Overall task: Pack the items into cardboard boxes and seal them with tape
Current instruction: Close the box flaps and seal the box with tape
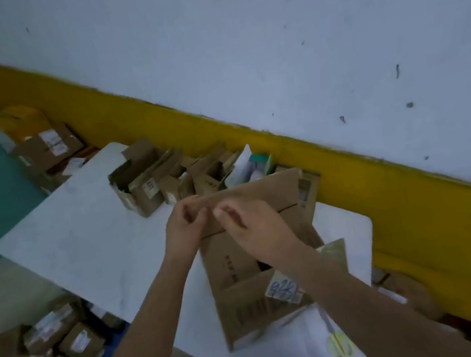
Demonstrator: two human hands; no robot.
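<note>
Seemingly to fold it into shape, the left grip [185, 228] pinches a flap corner of the flat brown cardboard box [229, 265] lying near the white table's [82, 233] right edge; the curled right grip [248, 225] is too blurred to tell what it holds

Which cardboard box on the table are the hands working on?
The large box nearest the person, with a blue-scribbled label. The left hand and right hand are at its far flap; the smaller boxes stand behind.
</note>
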